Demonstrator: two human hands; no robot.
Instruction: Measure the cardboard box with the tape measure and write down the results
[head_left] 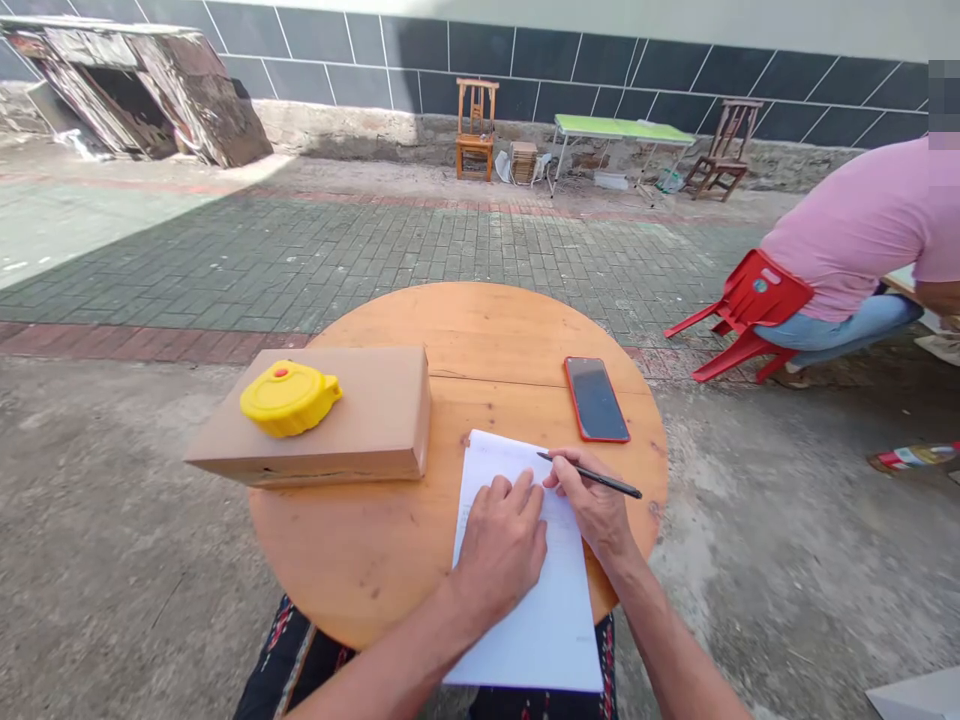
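A white paper pad point(540, 610) lies on the round wooden table point(360, 560), its lower end jutting past the near edge. My left hand point(506, 535) rests flat on the sheet, fingers stretched toward the top. In my right hand point(596, 505) is a black pen point(611, 482), pinched between the fingers, with its tip at the upper right of the page. Faint marks show on the paper; I cannot read them. A yellow tape measure point(291, 400) with a red button sits on a closed cardboard box point(375, 410) at the left. Beyond my right hand lies a red-edged phone point(597, 400).
At the right a person in a pink shirt point(847, 230) sits bent forward on a red plastic chair point(765, 290). A bottle point(919, 457) lies on the ground nearby. Along the far wall stand a wooden chair point(475, 130) and a green folding table point(622, 128).
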